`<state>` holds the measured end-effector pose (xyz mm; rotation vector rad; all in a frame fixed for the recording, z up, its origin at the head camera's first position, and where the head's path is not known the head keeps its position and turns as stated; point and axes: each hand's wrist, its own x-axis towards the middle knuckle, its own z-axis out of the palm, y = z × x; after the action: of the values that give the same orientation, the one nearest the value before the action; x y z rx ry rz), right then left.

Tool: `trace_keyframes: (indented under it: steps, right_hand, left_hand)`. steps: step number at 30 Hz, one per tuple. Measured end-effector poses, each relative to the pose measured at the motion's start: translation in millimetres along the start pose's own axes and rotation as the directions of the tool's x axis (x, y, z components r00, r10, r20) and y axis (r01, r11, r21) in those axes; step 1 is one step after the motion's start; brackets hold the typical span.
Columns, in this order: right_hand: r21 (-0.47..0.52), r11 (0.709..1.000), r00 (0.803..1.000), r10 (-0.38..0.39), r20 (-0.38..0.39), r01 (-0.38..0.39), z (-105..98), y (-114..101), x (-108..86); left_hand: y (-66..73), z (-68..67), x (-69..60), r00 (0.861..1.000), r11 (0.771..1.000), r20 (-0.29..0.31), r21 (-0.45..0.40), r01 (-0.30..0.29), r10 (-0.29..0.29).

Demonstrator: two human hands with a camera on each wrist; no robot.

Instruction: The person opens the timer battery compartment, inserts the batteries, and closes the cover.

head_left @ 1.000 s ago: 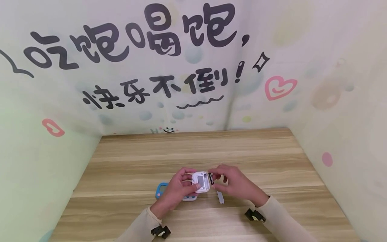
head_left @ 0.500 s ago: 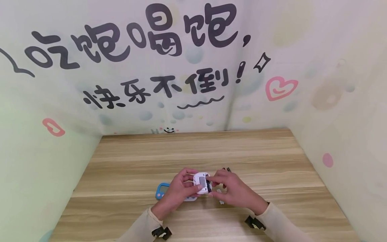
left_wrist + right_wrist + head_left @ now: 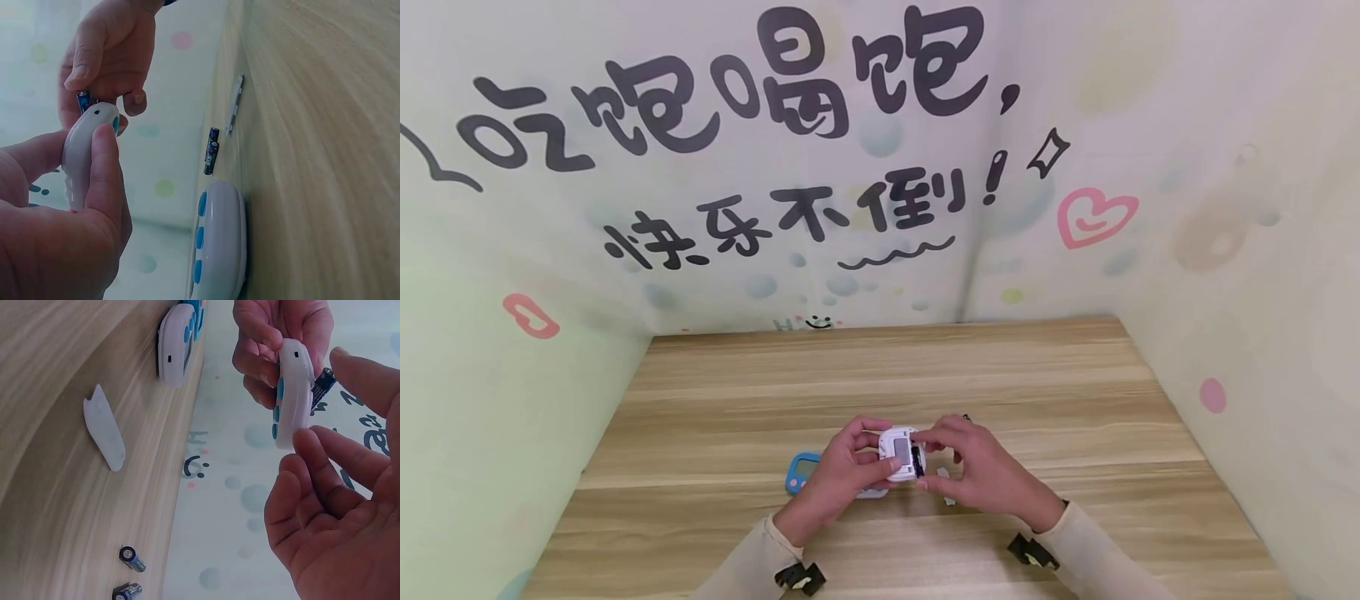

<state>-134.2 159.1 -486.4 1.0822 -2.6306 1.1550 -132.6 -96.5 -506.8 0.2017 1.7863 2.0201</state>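
Note:
A small white device is gripped by my left hand, its thumb on the face with an open battery slot. A dark battery lies along that slot; in the right wrist view the battery sticks out at a tilt from the device. My right hand has its thumb at one end of the battery and a fingertip at the other end, against the device's edge. How deep the battery sits is hidden.
Under and beside my left hand lie a blue-rimmed device and a white one with blue buttons. A white cover piece and two loose batteries rest on the wooden table. Patterned walls stand around it.
The battery in my right hand has moved left from beside the device onto its slot. My right hand has shifted slightly left and down with it; my left hand has barely moved.

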Motion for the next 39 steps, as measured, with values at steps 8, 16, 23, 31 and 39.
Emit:
trace_keyframes:
  steps: [8,16,23,31,39]
  right_hand:
    - [0.088,0.994,0.997,0.066,0.041,-0.070,-1,3,1.4]
    - [0.113,0.988,0.991,0.092,0.093,-0.102,-1,4,2.5]
    - [0.125,0.988,0.994,0.079,0.080,-0.088,1,6,1.2]
    - [0.143,0.990,1.000,0.012,0.022,-0.015,5,10,2.4]
    - [0.237,0.964,0.993,0.114,0.024,-0.117,8,5,4.9]
  left_hand:
    - [0.3,1.8,0.3,1.000,1.000,0.012,-0.001,0.000,0.000]
    - [0.1,4.4,-1.7,0.999,0.999,0.024,-0.028,0.022,-0.021]
    - [-0.6,4.9,-2.5,0.999,0.999,0.044,-0.033,0.031,-0.030]
    - [-1.3,4.4,-1.4,0.997,0.997,0.066,-0.066,0.032,-0.028]
    - [-2.8,2.5,-2.1,0.996,0.996,0.089,-0.082,0.027,-0.020]
